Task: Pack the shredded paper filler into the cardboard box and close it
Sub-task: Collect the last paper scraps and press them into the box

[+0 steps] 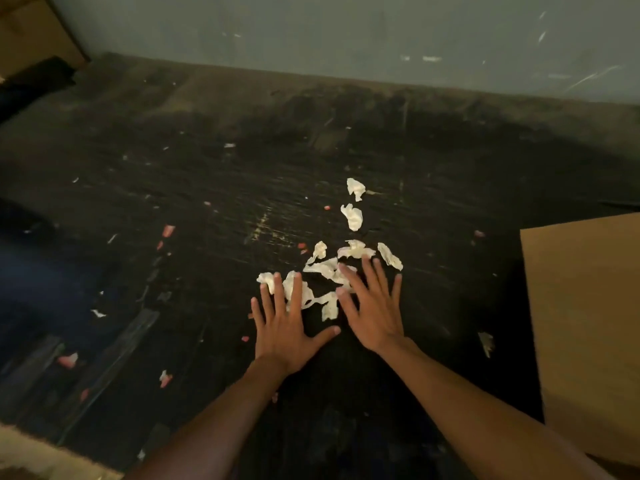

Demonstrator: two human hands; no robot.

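Note:
Several cream shreds of paper filler (352, 217) lie scattered on the dark floor in the middle of the view. My left hand (285, 323) rests flat with fingers spread, its fingertips on the nearest shreds. Beside it my right hand (372, 303) is also flat and spread, its fingers over the middle of the pile. Neither hand holds anything. The brown cardboard box (588, 327) stands at the right edge, a little to the right of my right forearm; only one plain face shows, and I cannot tell whether it is open.
The grimy dark floor (207, 202) carries small pink and white scraps. A grey wall (346, 32) runs along the far side. More cardboard (31, 32) sits at the top left, and another cardboard piece (41, 459) lies at the bottom left corner.

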